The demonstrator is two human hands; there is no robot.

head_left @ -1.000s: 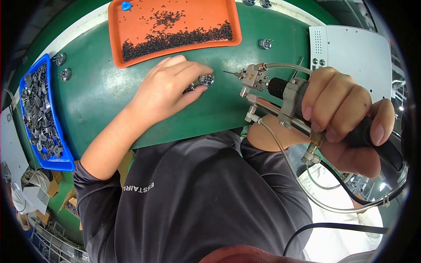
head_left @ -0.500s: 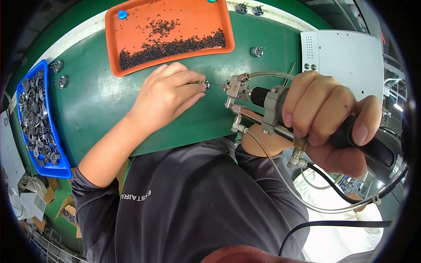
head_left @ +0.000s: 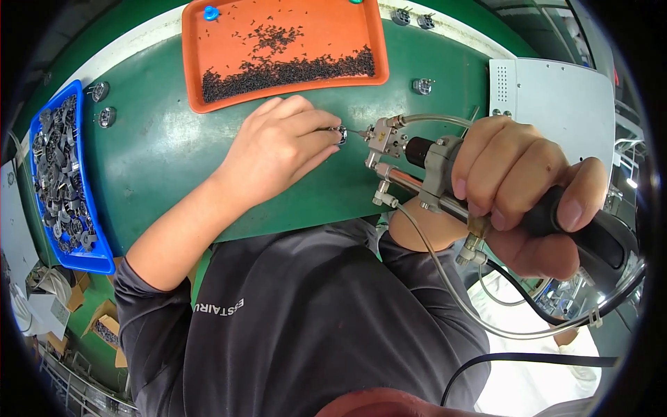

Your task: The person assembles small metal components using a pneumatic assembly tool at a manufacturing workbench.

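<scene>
Honestly, left fingers (head_left: 316,121) pinch the round part (head_left: 342,136), right fingers (head_left: 501,163) wrap the tool (head_left: 432,169); if that pinch loosens, needle (head_left: 357,132) might skid

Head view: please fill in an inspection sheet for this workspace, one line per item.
Surface: green tabletop with patches of glare.
Job's things: small round part at the needle tip of a handheld tool; whether they touch cannot be told.
Clutter: loose round parts at left, right and far edge; orange tray of small black pieces; blue bin heaped with dark parts.
Hands: left hand pinches the small round part; right hand grips the handheld tool.
Cables: clear tube looping below the right hand; black cable under that.
Surroundings: pale grey box at right; cardboard box at lower left.
</scene>
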